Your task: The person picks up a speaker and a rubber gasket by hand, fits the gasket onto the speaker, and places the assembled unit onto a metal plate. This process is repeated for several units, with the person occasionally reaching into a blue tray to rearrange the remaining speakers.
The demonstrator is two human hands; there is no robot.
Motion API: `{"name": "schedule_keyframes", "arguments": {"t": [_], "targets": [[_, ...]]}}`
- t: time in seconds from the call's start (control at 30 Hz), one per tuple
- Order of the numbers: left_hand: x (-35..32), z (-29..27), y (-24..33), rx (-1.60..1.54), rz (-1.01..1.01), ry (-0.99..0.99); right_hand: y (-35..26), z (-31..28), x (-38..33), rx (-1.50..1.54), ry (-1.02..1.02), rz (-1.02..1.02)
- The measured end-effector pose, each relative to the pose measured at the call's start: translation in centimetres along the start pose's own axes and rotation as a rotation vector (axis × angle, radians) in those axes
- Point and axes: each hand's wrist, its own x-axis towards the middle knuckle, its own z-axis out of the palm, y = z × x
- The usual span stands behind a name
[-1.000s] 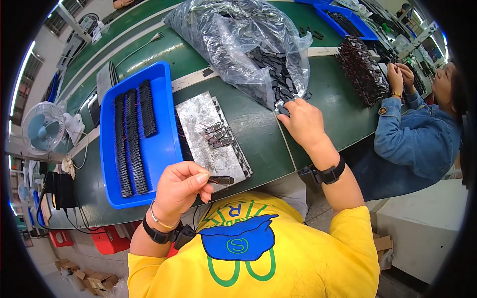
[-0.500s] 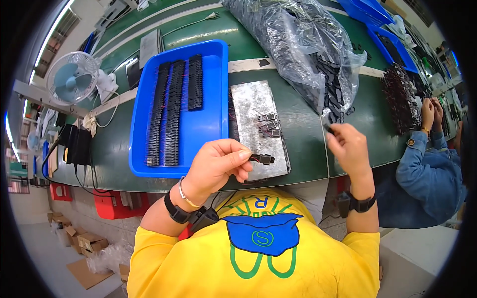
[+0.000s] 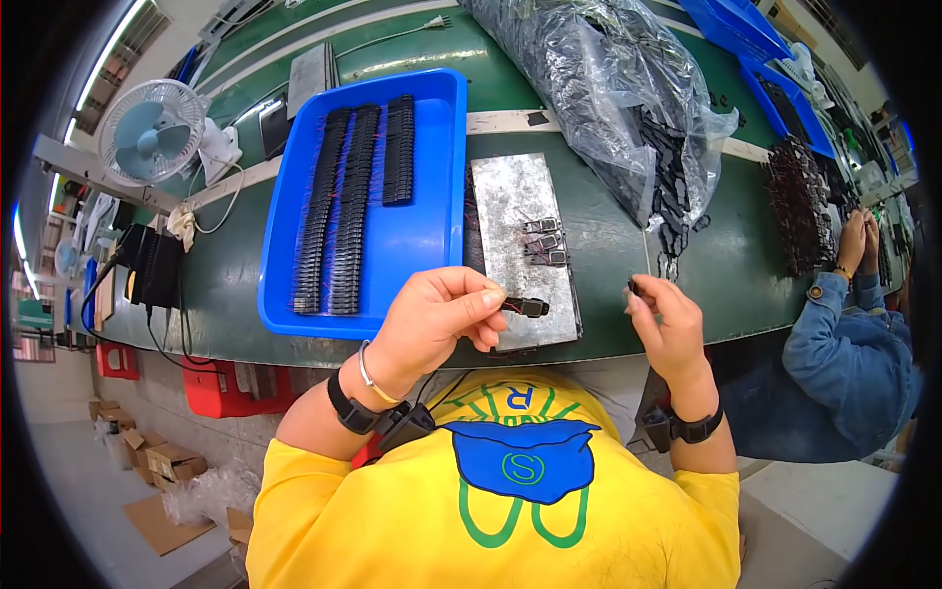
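Note:
My left hand (image 3: 444, 316) is closed in a pinch on a small black speaker-like part (image 3: 528, 307) with thin red wires, above the near end of a scuffed metal plate (image 3: 508, 201). Several similar small parts (image 3: 545, 245) lie on the plate's right side. To the right, my right hand (image 3: 675, 329) pinches a small dark piece (image 3: 633, 287), mostly covered by the fingertips. Beyond it, a clear plastic bag (image 3: 589, 93) spills black flat pieces (image 3: 667, 162) onto the green table (image 3: 608, 226).
A blue tray (image 3: 459, 187) left of the plate holds rows of black parts (image 3: 355, 211). A white fan (image 3: 152, 133) and a black power adapter (image 3: 155, 267) stand at the left. At the right, a co-worker in a blue sleeve (image 3: 834, 334) works beside a dark heap of wired parts (image 3: 797, 211).
My right hand has moved left and nearer from the bag's mouth, with the small dark piece in its fingers. My left hand still holds the speaker-like part. The view has shifted slightly.

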Motion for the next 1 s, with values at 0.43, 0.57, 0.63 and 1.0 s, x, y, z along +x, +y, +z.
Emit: {"name": "schedule_keyframes", "arguments": {"t": [0.43,0.57,0.63,1.0], "targets": [[-0.4,2.0,-0.1,0.146,0.048,0.037,-8.5,2.0,2.8,-0.16,-0.018,-0.394],[-0.5,1.9,-0.4,0.139,0.066,0.018,-8.3,2.9,2.1,-0.197,-0.003,-0.387],[-0.5,1.9,-0.6,0.112,0.057,0.012,-8.2,3.3,2.1,-0.192,0.005,-0.39],[-0.6,1.6,-0.8,0.023,0.052,-0.037,-8.0,3.5,2.0,-0.222,0.012,-0.436]]}}
